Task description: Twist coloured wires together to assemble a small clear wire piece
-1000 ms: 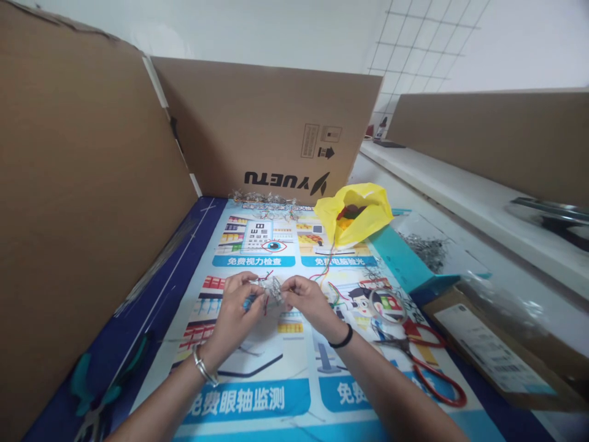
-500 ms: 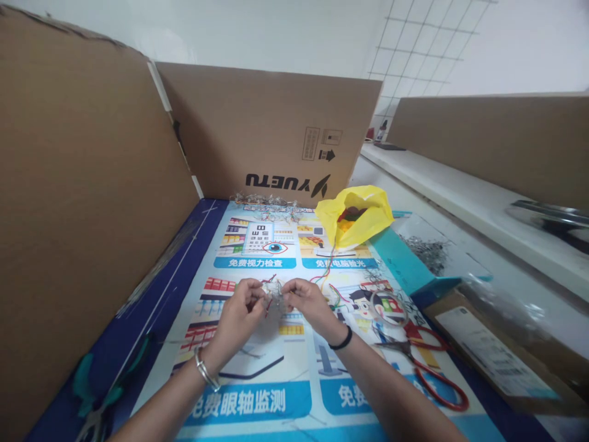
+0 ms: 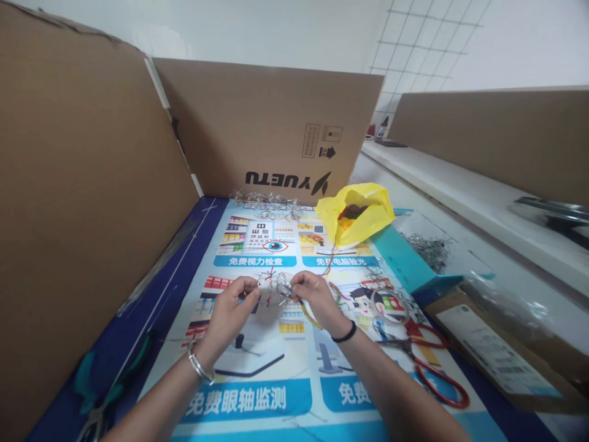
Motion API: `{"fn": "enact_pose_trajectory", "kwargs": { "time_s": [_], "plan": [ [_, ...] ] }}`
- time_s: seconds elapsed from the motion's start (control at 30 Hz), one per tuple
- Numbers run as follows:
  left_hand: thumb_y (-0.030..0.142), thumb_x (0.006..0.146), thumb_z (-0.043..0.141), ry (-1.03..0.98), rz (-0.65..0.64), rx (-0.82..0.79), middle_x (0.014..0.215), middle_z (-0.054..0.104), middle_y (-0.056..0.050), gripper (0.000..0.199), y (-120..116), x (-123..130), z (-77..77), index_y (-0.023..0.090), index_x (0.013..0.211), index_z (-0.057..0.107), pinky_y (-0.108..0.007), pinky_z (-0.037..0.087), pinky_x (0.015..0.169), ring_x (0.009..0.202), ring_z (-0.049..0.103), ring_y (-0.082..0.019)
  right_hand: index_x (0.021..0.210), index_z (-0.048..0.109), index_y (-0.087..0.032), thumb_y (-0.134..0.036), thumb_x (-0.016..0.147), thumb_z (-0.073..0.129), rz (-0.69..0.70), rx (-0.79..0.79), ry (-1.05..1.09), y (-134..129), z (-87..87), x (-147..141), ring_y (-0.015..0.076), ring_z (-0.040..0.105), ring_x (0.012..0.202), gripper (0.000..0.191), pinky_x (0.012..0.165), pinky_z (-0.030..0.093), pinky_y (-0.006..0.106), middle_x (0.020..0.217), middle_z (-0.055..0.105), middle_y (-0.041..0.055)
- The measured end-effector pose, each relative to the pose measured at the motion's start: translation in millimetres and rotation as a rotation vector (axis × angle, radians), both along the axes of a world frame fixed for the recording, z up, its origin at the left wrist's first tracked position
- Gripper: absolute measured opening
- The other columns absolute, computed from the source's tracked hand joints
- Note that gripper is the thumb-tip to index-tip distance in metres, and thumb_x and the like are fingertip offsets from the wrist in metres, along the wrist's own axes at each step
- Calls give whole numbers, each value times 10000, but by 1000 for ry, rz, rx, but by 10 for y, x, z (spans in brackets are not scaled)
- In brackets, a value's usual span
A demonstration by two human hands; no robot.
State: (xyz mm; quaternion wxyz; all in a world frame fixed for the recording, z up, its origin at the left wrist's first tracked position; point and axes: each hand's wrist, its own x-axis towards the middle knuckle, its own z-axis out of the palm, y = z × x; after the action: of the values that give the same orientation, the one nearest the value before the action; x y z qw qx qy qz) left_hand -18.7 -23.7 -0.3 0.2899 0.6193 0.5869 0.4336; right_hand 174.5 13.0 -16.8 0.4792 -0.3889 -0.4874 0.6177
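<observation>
Between my hands is a small bundle of thin silvery wire (image 3: 283, 286), with short red and green strands beside it. My right hand (image 3: 317, 299) is closed in a pinch on the looped part of the wire. Thumb and forefinger of my left hand (image 3: 234, 308) pinch together at the other end of the wire, where the thin tip is too fine to make out clearly. Colored thread (image 3: 332, 264) runs from the yellow bag (image 3: 373, 230) down behind my right hand. Both hands are held above the printed poster (image 3: 257, 344).
Red-handled scissors (image 3: 442, 362) and a roll of clear tape (image 3: 389, 307) lie to the right. Pliers with teal handles (image 3: 108, 393) are at the lower left. More tangled wire (image 3: 267, 199) lies along the cardboard wall (image 3: 257, 123). A teal tray (image 3: 409, 261) holds dark wire bits.
My hands have moved apart, the left one going slightly left and the right one slightly right with the wire bundle. Red and green strands now show between them.
</observation>
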Motion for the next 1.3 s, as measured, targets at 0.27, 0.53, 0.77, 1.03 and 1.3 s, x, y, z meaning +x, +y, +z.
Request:
{"fn": "enact_pose_trajectory", "kwargs": {
  "time_s": [0.27, 0.53, 0.77, 1.03, 1.3],
  "plan": [
    [298, 817, 495, 120, -10, 41, 649, 576, 27, 138, -22, 4, -3, 191, 749, 547, -231, 411, 557, 582, 526, -124, 690, 578, -176, -189, 635, 597, -22, -20, -39, 36, -40, 29, 96, 482, 467, 60, 494, 374, 230, 519, 545, -44],
    [262, 813, 525, 322, -23, 174, 712, 655, 23, 80, -65, 89, -85, 206, 793, 579, -240, 442, 615, 635, 597, -136, 741, 596, -166, -207, 649, 588, 55, -9, -114, 14, -22, 42, 96, 496, 505, 101, 523, 395, 234, 595, 565, -28],
    [273, 826, 516, 280, -57, 167, 733, 665, 19, 87, -89, 115, -80, 208, 809, 572, -245, 457, 621, 647, 614, -138, 752, 597, -174, -323, 712, 658, 65, 133, -226, -8, -111, 5, 113, 486, 610, 166, 562, 383, 231, 687, 557, -7],
    [235, 819, 508, 252, -29, 200, 744, 640, 13, 53, -62, 90, -105, 205, 841, 545, -248, 475, 626, 657, 604, -135, 654, 570, -176, -331, 731, 632, 76, 36, -125, 15, -125, -1, 99, 422, 552, 184, 543, 343, 221, 590, 472, -32],
    [113, 831, 437, 264, -164, 326, 885, 623, -42, 218, -66, 64, -101, 206, 920, 613, -298, 478, 749, 852, 586, -164, 704, 583, -169, -333, 721, 639, 169, -98, 70, -25, -91, -15, 116, 474, 601, 175, 573, 377, 227, 653, 518, 1]
  ]
}}
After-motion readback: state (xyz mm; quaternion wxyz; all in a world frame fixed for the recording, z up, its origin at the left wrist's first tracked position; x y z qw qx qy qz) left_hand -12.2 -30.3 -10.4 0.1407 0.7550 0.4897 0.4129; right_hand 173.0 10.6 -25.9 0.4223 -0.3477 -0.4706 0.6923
